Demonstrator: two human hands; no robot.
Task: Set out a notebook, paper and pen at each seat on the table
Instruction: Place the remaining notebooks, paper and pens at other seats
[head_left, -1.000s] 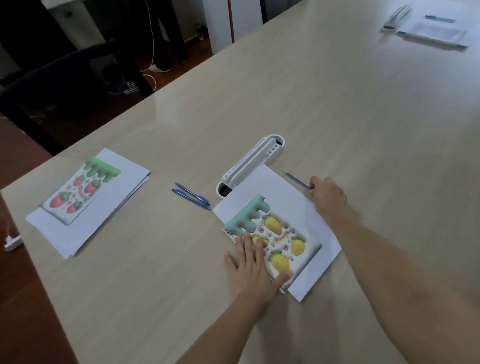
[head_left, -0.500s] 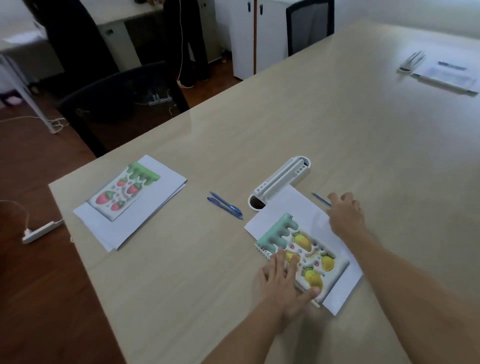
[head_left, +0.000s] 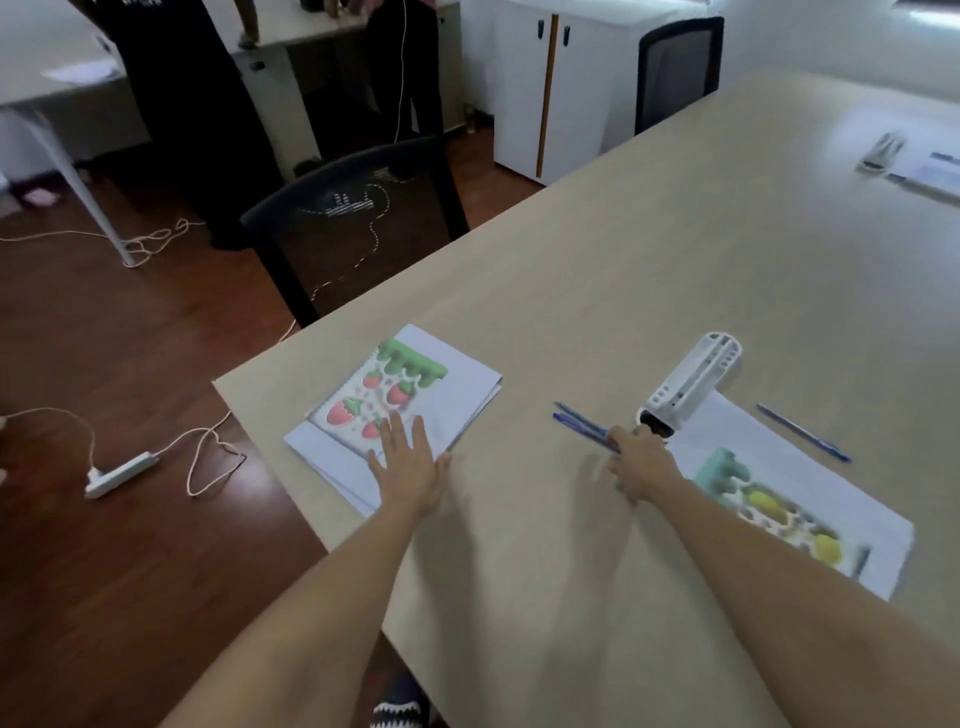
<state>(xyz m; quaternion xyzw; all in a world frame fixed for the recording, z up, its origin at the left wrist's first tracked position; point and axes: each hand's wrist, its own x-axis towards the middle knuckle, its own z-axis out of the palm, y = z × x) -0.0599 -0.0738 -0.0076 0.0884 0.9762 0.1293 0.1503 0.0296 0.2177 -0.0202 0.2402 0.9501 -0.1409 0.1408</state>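
Observation:
A strawberry notebook (head_left: 384, 397) lies on a white paper stack (head_left: 462, 387) near the table's left corner. My left hand (head_left: 408, 465) rests flat, fingers spread, on the near edge of that notebook and paper. Two blue pens (head_left: 579, 423) lie side by side mid-table; my right hand (head_left: 639, 462) is at their near ends, fingers curled, and whether it grips them is unclear. A lemon notebook (head_left: 769, 504) sits on white paper (head_left: 810, 467) to the right, with a single blue pen (head_left: 802, 434) beside it.
A white pen holder (head_left: 688, 384) lies on its side at the right paper's far corner. A dark mesh chair (head_left: 358, 223) stands at the table's left edge. Another set of paper and pen (head_left: 930, 174) lies far right. A power strip (head_left: 122, 473) and cables lie on the floor.
My left hand left the lemon notebook and moved onto the strawberry notebook. My right hand let go of the single pen and moved left to the two pens. The view swung left.

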